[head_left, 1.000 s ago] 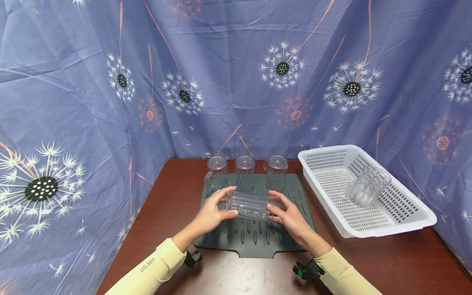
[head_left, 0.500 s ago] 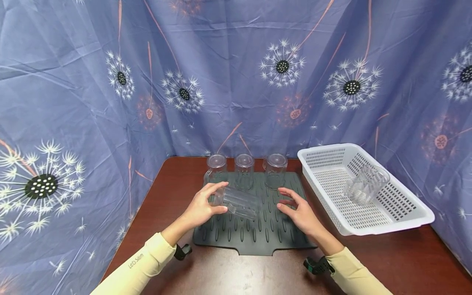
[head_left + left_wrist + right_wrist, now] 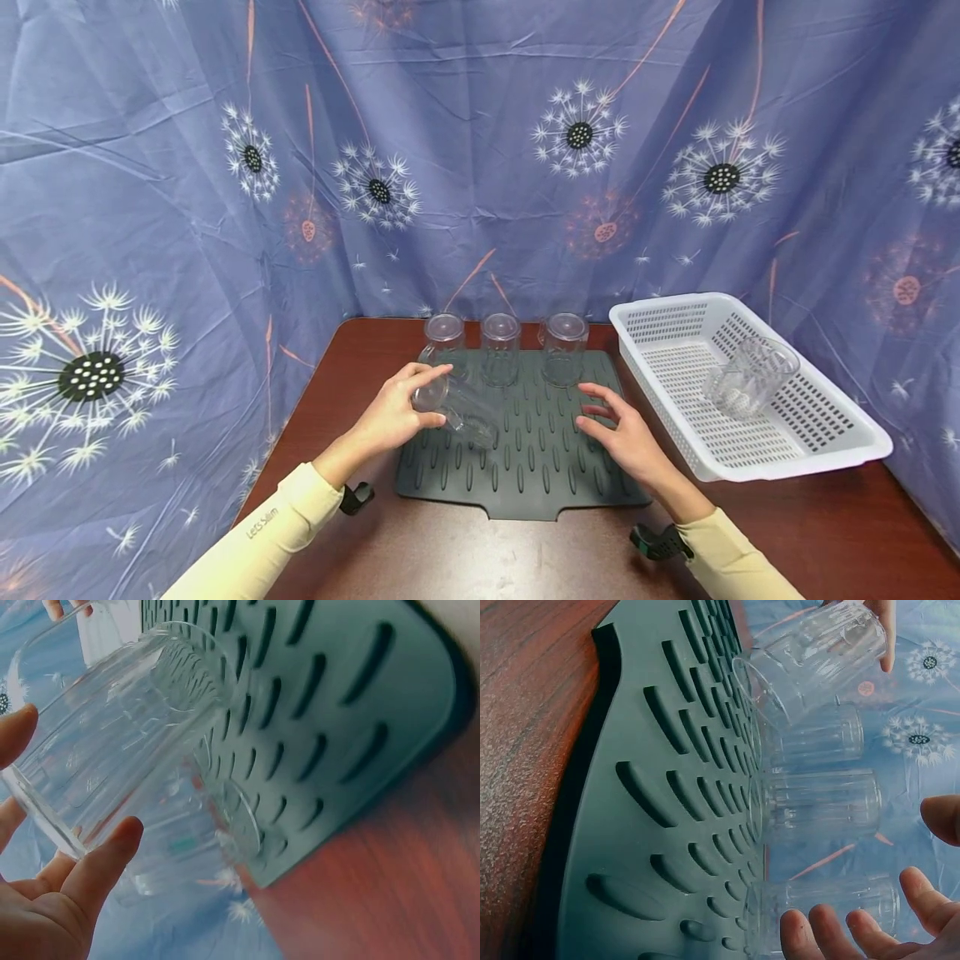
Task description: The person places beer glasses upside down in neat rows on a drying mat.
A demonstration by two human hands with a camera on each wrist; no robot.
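My left hand [image 3: 396, 408] grips a clear glass mug [image 3: 471, 414] round its base, thumb on one side and fingers on the other. The mug tilts, mouth pointing down and right over the left part of a dark grey drying mat [image 3: 525, 493]; in the left wrist view its rim [image 3: 225, 667] is close over the ridges. Above the mat's right side, my right hand [image 3: 618, 429] holds nothing, its fingers spread and loosely bent. Behind the hands, three glass mugs stand upside down in a row: left [image 3: 444, 332], middle [image 3: 500, 350] and right [image 3: 564, 352].
On the right of the brown table [image 3: 420, 550] sits a white perforated plastic basket [image 3: 663, 425]. One more glass mug [image 3: 753, 379] lies tilted inside it. A blue curtain [image 3: 480, 167] with dandelion prints hangs behind and beside the table.
My right hand has let go of the mug and drawn back to the right. My left hand has carried it left, and its mouth now tips further down.
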